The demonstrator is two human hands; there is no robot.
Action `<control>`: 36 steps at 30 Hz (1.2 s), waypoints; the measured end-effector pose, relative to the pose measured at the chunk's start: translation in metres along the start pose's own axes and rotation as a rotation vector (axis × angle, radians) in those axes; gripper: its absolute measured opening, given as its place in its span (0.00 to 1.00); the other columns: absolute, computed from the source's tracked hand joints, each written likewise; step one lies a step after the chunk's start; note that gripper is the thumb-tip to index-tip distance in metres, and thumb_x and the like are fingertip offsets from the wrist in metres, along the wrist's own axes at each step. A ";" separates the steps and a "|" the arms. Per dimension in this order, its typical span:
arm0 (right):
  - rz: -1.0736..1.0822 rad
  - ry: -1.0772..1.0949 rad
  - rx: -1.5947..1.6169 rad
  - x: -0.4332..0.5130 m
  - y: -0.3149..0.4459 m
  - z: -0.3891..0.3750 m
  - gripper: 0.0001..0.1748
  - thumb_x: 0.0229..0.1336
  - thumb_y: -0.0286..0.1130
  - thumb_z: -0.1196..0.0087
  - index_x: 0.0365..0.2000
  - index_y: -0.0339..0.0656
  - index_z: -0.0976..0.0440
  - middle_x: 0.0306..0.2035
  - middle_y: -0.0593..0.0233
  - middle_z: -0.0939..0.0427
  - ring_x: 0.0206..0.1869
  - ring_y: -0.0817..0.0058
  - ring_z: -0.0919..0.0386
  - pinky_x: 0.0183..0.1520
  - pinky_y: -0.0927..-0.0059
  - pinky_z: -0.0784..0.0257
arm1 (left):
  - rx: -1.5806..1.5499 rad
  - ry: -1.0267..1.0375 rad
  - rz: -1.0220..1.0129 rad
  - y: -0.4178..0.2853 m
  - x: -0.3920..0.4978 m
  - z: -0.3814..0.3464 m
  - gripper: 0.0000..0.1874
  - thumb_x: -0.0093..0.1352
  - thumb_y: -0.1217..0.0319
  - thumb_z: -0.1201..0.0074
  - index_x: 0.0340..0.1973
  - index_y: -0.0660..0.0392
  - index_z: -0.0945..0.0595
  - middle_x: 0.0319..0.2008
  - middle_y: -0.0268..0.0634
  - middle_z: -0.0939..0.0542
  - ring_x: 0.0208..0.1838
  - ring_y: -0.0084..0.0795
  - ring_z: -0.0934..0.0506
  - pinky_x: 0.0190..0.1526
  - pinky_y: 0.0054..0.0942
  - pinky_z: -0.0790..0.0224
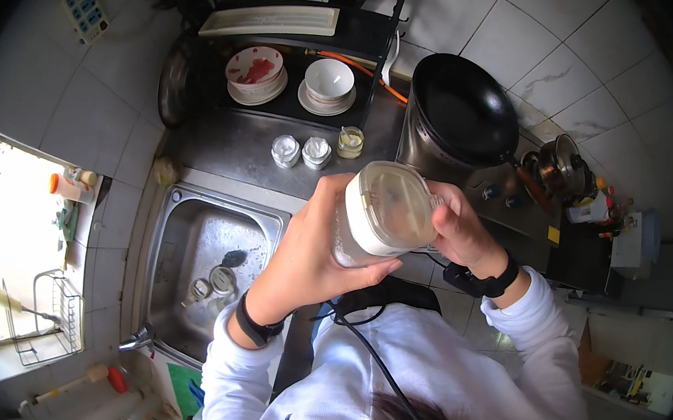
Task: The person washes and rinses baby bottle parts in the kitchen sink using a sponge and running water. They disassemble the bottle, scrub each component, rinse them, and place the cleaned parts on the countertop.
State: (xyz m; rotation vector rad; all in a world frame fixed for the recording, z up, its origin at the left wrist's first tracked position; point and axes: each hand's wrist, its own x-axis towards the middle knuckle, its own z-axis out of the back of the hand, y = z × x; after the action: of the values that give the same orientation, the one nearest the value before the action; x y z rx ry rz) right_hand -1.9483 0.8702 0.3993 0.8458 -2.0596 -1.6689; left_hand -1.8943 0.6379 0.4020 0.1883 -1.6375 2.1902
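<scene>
A clear jar with a white rim and a see-through lid (395,207) is between both hands, above the counter's front edge. My left hand (323,245) wraps around the jar's body, its thumb along the near side. My right hand (455,222) is at the lid's right edge, fingers bent against it. What the jar holds is hard to tell. Behind it on the steel counter stand two small glass jars with white contents (285,151) (316,153) and a glass jar of pale yellow stuff (350,142) with a small spoon in it.
A steel sink (216,246) at the left holds jar lids (222,280) and a dark scrubber (234,258). Bowls (329,79) sit on plates on a black rack (367,32) at the back. A black wok (464,109) rests at the right, its wooden handle (532,187) reaching toward lidded pots (561,163).
</scene>
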 end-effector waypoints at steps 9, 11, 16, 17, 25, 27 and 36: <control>0.030 0.052 -0.102 -0.003 -0.003 0.008 0.54 0.52 0.73 0.35 0.59 0.36 0.34 0.51 0.70 0.28 0.53 0.84 0.31 0.57 0.77 0.33 | 0.064 -0.060 -0.013 -0.006 -0.006 -0.008 0.46 0.55 0.61 0.21 0.63 0.64 0.32 0.50 0.50 0.17 0.52 0.45 0.15 0.54 0.37 0.24; 0.007 0.041 -0.086 -0.002 0.000 0.009 0.54 0.51 0.74 0.35 0.59 0.36 0.35 0.53 0.68 0.30 0.57 0.82 0.32 0.62 0.75 0.35 | 0.078 -0.061 0.007 -0.007 -0.006 -0.010 0.45 0.56 0.60 0.21 0.62 0.64 0.31 0.49 0.51 0.17 0.52 0.47 0.15 0.53 0.38 0.23; 0.061 0.119 -0.235 0.005 0.014 0.009 0.69 0.47 0.76 0.35 0.71 0.33 0.47 0.67 0.60 0.35 0.69 0.73 0.36 0.71 0.65 0.40 | 0.132 -0.104 0.020 -0.007 -0.009 -0.010 0.45 0.56 0.60 0.21 0.63 0.63 0.32 0.49 0.52 0.17 0.53 0.49 0.15 0.53 0.39 0.23; 0.096 0.140 -0.251 0.006 0.015 0.007 0.64 0.49 0.70 0.32 0.70 0.34 0.45 0.65 0.61 0.34 0.67 0.74 0.35 0.70 0.66 0.39 | 0.110 -0.103 0.038 -0.007 -0.009 -0.011 0.46 0.56 0.60 0.21 0.63 0.63 0.32 0.50 0.53 0.17 0.53 0.49 0.15 0.53 0.39 0.23; 0.119 0.032 -0.252 0.007 0.010 -0.003 0.44 0.57 0.49 0.27 0.64 0.36 0.35 0.54 0.68 0.25 0.56 0.80 0.27 0.57 0.75 0.29 | -0.361 -0.104 0.038 0.010 -0.016 -0.010 0.36 0.69 0.62 0.33 0.65 0.67 0.33 0.62 0.54 0.23 0.65 0.43 0.24 0.67 0.41 0.32; 0.098 -0.029 -0.173 0.006 0.004 -0.004 0.44 0.58 0.54 0.29 0.64 0.37 0.34 0.53 0.69 0.25 0.53 0.82 0.26 0.53 0.77 0.28 | -0.671 -0.064 0.190 0.016 -0.024 0.000 0.31 0.78 0.60 0.44 0.67 0.68 0.34 0.64 0.51 0.25 0.68 0.38 0.27 0.70 0.40 0.37; 0.147 -0.114 -0.213 0.010 -0.012 -0.019 0.46 0.56 0.52 0.28 0.64 0.36 0.35 0.55 0.65 0.25 0.56 0.79 0.26 0.54 0.75 0.27 | -0.539 -0.277 0.321 0.031 -0.050 -0.005 0.24 0.83 0.58 0.57 0.62 0.67 0.25 0.53 0.43 0.18 0.55 0.28 0.21 0.55 0.28 0.27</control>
State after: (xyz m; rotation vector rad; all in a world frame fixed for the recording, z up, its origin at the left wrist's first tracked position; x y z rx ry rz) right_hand -1.9414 0.8483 0.3915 0.5288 -1.9187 -1.8497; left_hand -1.8605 0.6236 0.3564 0.0790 -2.4966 1.8980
